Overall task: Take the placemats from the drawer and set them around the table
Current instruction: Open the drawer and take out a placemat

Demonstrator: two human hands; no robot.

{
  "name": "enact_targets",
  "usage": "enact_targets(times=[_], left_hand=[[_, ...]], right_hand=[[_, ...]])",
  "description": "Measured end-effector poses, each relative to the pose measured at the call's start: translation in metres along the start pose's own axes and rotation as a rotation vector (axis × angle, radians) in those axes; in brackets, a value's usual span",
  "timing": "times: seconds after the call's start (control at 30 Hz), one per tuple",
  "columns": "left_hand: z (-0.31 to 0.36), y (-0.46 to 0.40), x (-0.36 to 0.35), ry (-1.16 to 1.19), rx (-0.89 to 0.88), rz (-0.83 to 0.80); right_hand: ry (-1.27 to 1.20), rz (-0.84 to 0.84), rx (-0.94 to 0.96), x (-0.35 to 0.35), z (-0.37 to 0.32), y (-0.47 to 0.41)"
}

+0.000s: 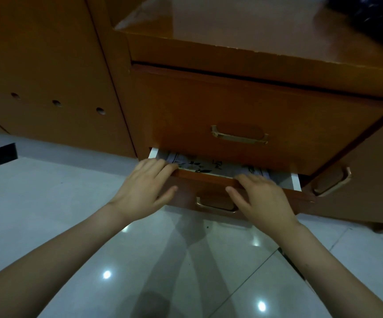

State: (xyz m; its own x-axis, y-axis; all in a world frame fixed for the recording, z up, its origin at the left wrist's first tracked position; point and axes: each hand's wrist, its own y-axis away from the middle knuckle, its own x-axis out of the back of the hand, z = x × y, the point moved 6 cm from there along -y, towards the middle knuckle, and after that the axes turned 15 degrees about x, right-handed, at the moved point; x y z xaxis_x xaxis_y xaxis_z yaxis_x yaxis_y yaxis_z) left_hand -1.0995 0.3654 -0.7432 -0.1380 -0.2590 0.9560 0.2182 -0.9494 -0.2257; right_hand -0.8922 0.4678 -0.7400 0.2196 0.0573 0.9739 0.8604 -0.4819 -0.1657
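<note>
Placemats (211, 165) inside part-open drawer (208, 180)

Both bare arms are reaching forward, the left hand (145, 187) and right hand (262, 198) curling their fingers downward.

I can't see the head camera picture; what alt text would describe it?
Two bare hands, the left hand and the right hand, hook their fingers over the front edge of a slightly open lower drawer in an orange-brown wooden cabinet. Inside the gap lie pale printed placemats. Glossy white floor tiles lie below.
</note>
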Motion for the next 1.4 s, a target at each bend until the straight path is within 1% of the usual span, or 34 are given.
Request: enact_targets(times=[0.2,0.37,0.57,0.7,0.93,1.07,1.27,1.4], left_hand=[[-0.001,0.007,0.003,0.041,0.059,-0.027],[0.002,0.014,0.008,0.085,0.057,-0.037],[0.011,0.028,0.014,0.169,0.041,-0.022],[0.018,0.047,0.017,0.194,0.022,-0.04],[0.023,0.076,0.022,0.206,0.013,-0.108],[0.024,0.085,0.023,0.242,0.036,-0.137],[0.027,0.099,0.026,0.279,0.054,-0.19],[0.027,0.108,0.027,0.284,0.084,-0.235]], right_hand=[[-0.065,0.031,0.009,0.005,-0.008,0.01],[-0.062,-0.051,0.039,0.008,-0.019,0.024],[-0.089,-0.084,0.082,0.014,-0.035,0.044],[-0.121,-0.136,0.108,0.014,-0.044,0.06],[-0.384,-0.161,0.076,0.013,-0.053,0.083],[-0.555,-0.129,-0.015,0.012,-0.049,0.093],[-0.726,-0.188,-0.083,0.003,-0.048,0.108],[-0.833,-0.282,-0.131,-0.005,-0.045,0.113]])
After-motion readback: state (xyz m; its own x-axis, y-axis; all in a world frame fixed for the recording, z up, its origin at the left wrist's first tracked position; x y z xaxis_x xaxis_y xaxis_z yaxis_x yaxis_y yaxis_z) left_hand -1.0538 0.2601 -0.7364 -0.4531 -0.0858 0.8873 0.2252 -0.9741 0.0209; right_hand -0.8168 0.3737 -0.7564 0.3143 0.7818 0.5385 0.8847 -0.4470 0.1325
